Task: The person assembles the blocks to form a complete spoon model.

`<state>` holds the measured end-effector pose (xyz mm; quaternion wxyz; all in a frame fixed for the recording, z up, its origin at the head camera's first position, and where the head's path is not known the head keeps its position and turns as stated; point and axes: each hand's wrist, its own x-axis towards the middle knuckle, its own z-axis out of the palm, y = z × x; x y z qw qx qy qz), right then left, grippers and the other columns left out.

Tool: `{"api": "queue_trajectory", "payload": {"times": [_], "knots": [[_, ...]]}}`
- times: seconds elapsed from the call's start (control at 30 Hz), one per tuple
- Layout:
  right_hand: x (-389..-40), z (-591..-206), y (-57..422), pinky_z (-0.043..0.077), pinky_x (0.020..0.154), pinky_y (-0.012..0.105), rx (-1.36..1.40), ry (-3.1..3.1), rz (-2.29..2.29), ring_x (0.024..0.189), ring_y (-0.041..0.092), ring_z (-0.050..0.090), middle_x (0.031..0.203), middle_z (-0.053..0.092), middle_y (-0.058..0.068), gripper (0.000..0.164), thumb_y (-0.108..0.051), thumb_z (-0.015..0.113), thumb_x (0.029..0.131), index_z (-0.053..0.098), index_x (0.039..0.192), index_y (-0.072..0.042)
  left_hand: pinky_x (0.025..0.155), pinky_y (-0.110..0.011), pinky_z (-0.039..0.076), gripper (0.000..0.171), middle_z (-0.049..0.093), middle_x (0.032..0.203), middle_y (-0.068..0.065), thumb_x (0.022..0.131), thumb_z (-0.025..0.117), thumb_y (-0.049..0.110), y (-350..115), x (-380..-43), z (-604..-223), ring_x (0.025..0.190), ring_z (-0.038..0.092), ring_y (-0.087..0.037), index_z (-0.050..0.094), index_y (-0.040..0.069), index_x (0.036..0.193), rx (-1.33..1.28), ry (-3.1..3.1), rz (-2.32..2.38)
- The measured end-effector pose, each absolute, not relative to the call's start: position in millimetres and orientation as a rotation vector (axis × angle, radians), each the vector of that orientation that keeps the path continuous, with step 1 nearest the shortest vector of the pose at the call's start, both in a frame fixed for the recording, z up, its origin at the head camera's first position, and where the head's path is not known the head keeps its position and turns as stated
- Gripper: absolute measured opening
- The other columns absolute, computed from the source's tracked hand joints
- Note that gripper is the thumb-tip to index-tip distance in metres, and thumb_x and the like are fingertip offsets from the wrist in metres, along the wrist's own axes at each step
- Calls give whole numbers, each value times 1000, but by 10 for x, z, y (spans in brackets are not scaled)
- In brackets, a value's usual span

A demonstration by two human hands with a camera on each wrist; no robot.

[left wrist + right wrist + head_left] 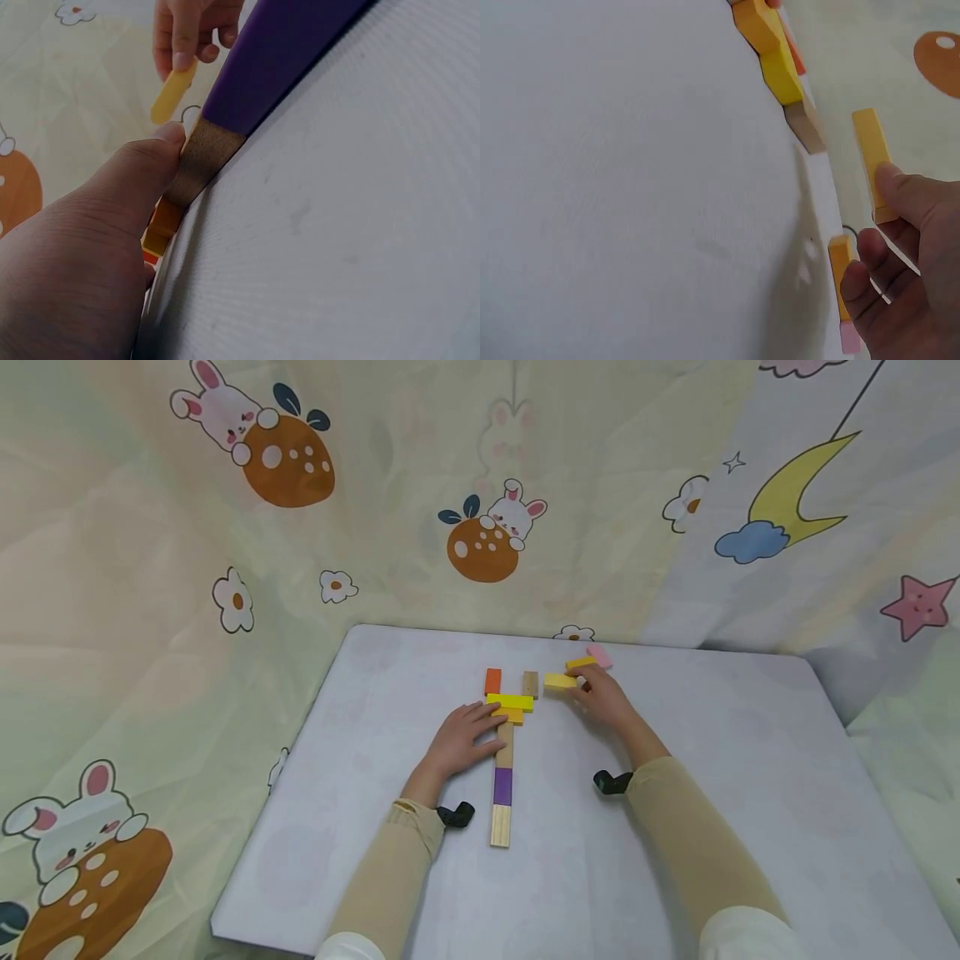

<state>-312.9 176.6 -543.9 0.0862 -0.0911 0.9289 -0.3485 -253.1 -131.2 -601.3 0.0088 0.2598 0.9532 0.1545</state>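
Observation:
In the head view my right hand [602, 695] pinches a pale yellow block [557, 682] between thumb and fingers, held up off the table in the right wrist view. My left hand [459, 742] lies at the left side of a line of blocks, its extended fingers over an orange block [513, 717] and its thumb by a brown wooden block [505, 747]. Below come a purple block [503, 787] and a light wooden block [500, 826]. Above the orange one, a bright yellow block [517, 702] lies crosswise, topped by a red-orange block [492, 681] and a tan block [531, 684].
Beyond my right hand lie another yellow-orange block [580, 662] and a pink block [600, 655], near the far edge of the white table [360, 760]. Patterned cloth [405, 468] hangs behind the table.

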Motion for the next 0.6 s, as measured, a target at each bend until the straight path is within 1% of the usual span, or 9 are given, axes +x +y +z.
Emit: {"api": "queue_trajectory", "payload": {"times": [0.1, 0.27, 0.6], "knots": [[-3170, -5436, 1615, 48, 93, 41, -312, 2760, -1032, 104, 29, 49, 135, 50, 11, 36, -22, 61, 99, 56, 133, -13, 125, -41, 20, 58, 34, 160, 10, 96, 46, 64, -1312, -2534, -6025, 150, 28, -19, 45, 38, 148, 807, 2975, 486], [-3250, -5486, 1427, 49, 99, 43, -332, 2741, -1009, 108, 28, 49, 134, 49, 10, 35, -26, 61, 99, 58, 131, -15, 125, -42, 19, 59, 33, 161, 10, 96, 44, 66, -1310, -2537, -6033, 150, 27, -19, 44, 38, 148, 796, 2968, 478], [-3346, -5535, 1174, 50, 101, 42, -356, 2743, -936, 107, 27, 51, 128, 51, 9, 37, -35, 63, 98, 60, 129, -15, 126, -43, 18, 59, 33, 161, 10, 96, 44, 66, -1305, -2526, -5995, 151, 26, -20, 43, 39, 148, 783, 2961, 467]]}}
